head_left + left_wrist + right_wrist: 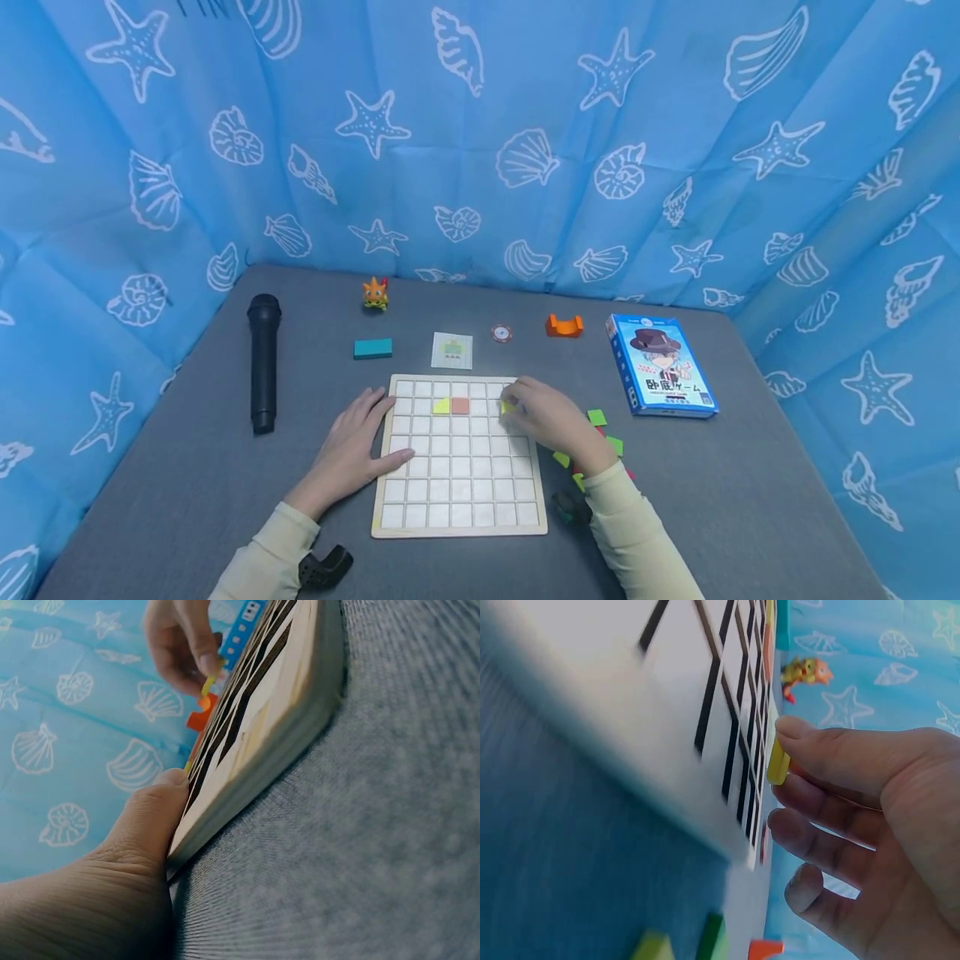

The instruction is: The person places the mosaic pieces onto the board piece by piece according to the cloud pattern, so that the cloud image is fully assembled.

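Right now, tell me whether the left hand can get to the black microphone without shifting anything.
Probably yes. The left hand rests flat against the left edge of the grid board, and the black microphone lies further left on the table. Only bare grey surface lies between them.

In the head view the right hand (pixel 551 421) covers most of the yellow tile (pixel 507 407) it pinches and part of the loose tiles (pixel 597 417) beside the board (pixel 459 454). Both sleeves run off the bottom edge. The print on the blue box (pixel 660 364) is too small to read. In the right wrist view the board's near edge (pixel 630 750) is blurred.
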### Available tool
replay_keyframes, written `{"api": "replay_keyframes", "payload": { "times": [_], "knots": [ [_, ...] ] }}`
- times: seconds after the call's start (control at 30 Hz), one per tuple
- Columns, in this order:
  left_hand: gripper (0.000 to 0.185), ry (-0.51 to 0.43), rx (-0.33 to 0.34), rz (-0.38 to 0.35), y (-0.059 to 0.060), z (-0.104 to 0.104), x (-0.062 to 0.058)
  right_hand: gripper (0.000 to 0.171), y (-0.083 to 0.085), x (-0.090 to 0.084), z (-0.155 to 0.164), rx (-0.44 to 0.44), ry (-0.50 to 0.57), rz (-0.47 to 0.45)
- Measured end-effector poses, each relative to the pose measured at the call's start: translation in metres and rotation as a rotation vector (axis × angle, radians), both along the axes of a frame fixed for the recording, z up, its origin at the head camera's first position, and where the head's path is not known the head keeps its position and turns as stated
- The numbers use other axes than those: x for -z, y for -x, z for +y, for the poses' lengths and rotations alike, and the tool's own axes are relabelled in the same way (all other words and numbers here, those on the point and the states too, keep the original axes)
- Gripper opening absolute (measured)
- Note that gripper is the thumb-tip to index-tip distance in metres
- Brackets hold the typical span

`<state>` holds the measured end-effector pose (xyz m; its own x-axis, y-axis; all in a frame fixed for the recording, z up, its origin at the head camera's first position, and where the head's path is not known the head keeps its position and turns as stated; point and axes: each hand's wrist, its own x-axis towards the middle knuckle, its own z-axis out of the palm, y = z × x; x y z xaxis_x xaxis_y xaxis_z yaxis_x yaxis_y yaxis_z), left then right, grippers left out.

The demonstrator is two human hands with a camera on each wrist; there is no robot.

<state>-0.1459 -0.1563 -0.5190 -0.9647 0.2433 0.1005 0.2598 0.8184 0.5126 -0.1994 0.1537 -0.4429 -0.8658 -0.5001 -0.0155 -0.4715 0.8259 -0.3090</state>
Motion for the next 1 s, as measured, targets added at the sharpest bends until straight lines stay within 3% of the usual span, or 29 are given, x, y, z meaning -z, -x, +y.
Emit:
{"api": "replay_keyframes", "payload": {
  "times": [0.37,1.0],
  "knots": [
    [0.091,0.025,0.008,0.003,0.001,-0.002,0.000,0.026,0.011,0.007,-0.029,-0.030,0.050,-0.076],
    [0.088,0.026,0.028,0.025,-0.001,-0.002,-0.003,0.025,0.015,0.014,-0.038,-0.055,0.060,-0.068]
  ]
}}
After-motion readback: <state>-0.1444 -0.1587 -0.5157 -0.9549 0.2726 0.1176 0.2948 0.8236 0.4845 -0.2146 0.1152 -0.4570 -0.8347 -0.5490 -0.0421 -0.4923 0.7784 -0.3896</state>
